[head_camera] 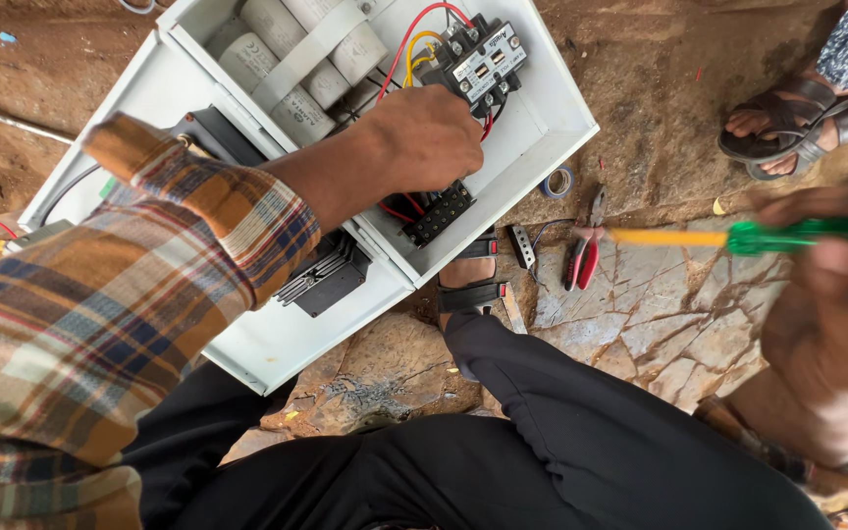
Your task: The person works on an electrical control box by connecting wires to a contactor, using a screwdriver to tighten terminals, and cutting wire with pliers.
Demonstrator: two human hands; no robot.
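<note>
My left hand (424, 137) reaches into an open white electrical box (542, 128), its back turned to the camera. The fingers curl down among red wires just below a black contactor (478, 61); what they hold is hidden. A black terminal block (439, 213) sits right under the hand. At the right edge, my blurred right hand (836, 294) grips a screwdriver (787, 237) with a green handle and a yellow shaft. Its tip points left towards the box, above the stone ground.
Grey cylindrical capacitors (296, 59) are strapped in the box's top left. Red-handled pliers (581, 257), a small tape roll (557, 183) and a metal bracket (521, 245) lie on the rocky ground. My sandalled foot (468, 287) rests by the box. Another person's sandalled feet (797, 123) stand top right.
</note>
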